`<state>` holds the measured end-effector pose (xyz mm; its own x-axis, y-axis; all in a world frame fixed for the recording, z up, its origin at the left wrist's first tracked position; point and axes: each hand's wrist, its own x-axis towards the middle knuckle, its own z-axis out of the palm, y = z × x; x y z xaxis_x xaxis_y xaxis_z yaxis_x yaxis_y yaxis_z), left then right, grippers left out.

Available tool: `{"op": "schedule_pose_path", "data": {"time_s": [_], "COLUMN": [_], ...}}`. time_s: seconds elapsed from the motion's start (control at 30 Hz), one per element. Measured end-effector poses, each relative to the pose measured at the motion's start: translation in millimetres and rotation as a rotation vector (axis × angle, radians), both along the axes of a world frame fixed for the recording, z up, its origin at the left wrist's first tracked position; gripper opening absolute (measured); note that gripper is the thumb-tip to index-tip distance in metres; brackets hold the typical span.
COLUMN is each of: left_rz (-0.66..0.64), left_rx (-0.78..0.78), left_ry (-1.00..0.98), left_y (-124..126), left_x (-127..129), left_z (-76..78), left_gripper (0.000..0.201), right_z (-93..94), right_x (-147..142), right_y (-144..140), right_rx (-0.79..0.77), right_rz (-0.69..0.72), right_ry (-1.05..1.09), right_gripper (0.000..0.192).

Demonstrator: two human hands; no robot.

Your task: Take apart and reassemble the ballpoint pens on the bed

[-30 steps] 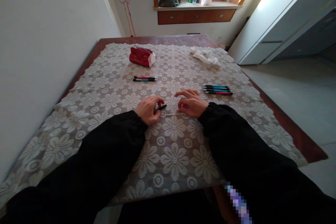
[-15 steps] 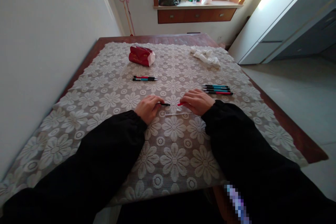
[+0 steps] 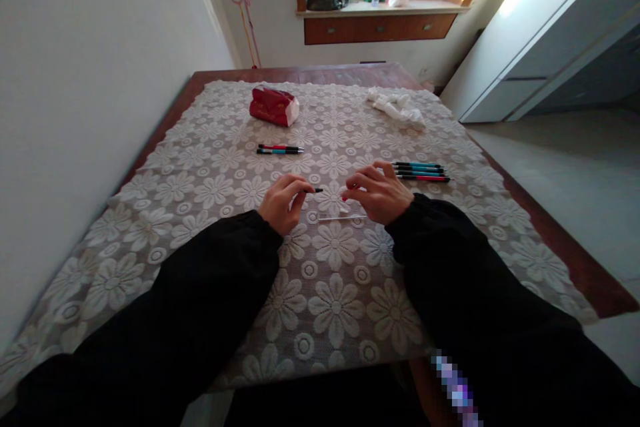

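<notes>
My left hand [image 3: 283, 201] pinches a short black pen part [image 3: 315, 191] that points to the right, just above the lace tablecloth [image 3: 330, 293]. Facing it, my right hand [image 3: 383, 193] holds a red pen part [image 3: 345, 197], most of it hidden by the fingers. The two parts are a small gap apart. A thin clear refill [image 3: 334, 217] lies on the cloth just below the hands.
Two pens [image 3: 279, 149] lie to the far left, three pens [image 3: 420, 171] beside my right hand. A red tissue pack [image 3: 273, 106] and a crumpled white cloth [image 3: 397, 107] sit further back. A white wall runs along the left; the table's wooden edge [image 3: 555, 240] borders open floor on the right.
Both hands have lifted slightly off the cloth, and the black and red parts now point toward each other. The refill has stayed where it was.
</notes>
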<state>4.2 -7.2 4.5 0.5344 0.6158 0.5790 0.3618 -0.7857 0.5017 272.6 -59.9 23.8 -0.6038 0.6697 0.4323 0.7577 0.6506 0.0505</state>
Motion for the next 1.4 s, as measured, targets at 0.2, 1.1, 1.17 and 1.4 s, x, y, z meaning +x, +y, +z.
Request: {"op": "schedule_pose_path", "data": {"time_s": [0.2,1.1,1.17,1.4], "left_rz": [-0.006,0.018,0.013,0.026], "left_rx": [-0.003,-0.006,0.001,0.057], "left_ry": [-0.073,0.02,0.039,0.075], "left_y": [-4,5,5,4], "left_x": [0,-1,-1,-2], "left_z": [3.2,-5.7,-5.4,-4.5], "left_gripper": [0.019,0.007,0.006,0.007], "right_z": [-0.5,-3.3,-3.4,-7.9], "right_x": [0,-14,-15,-17], "right_y": [1,-4,-4,-4], "right_rx": [-0.026,-0.38,-0.37,-0.347], "right_rz": [0.022,-0.037,-0.041,-0.036], "right_ry": [0.138,0.772,0.785,0.759], "right_gripper": [0.044,0.073,0.072,0.068]}}
